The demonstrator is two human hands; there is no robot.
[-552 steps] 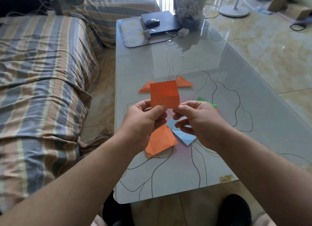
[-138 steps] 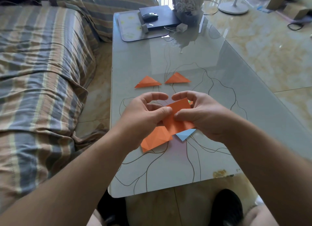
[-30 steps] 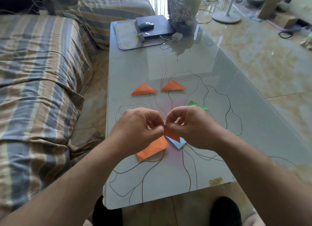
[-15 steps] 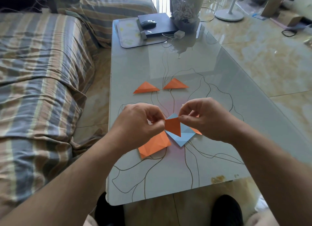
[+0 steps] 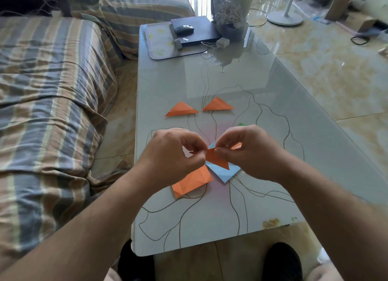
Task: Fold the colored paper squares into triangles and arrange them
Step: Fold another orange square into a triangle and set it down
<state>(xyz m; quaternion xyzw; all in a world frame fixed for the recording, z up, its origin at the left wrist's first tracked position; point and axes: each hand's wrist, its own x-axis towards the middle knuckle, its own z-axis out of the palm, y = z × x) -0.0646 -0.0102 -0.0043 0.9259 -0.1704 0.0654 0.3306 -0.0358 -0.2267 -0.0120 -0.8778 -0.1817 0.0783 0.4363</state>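
2 orange triangles [image 5: 199, 109] lie finished mid-table, while both the left hand [image 5: 174, 155] and right hand [image 5: 249, 152] pinch a 3rd orange triangle [image 5: 217, 159] above unfolded orange [image 5: 192, 181], blue [image 5: 223, 172] and green [image 5: 241, 124] papers near the front edge.

text: none legible | laptop [image 5: 195, 32] mark: too small to read

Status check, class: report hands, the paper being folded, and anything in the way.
Left hand and right hand both pinch the small orange triangle above the table. Two finished triangles lie beyond. Blue paper and orange paper underneath; nothing blocking.
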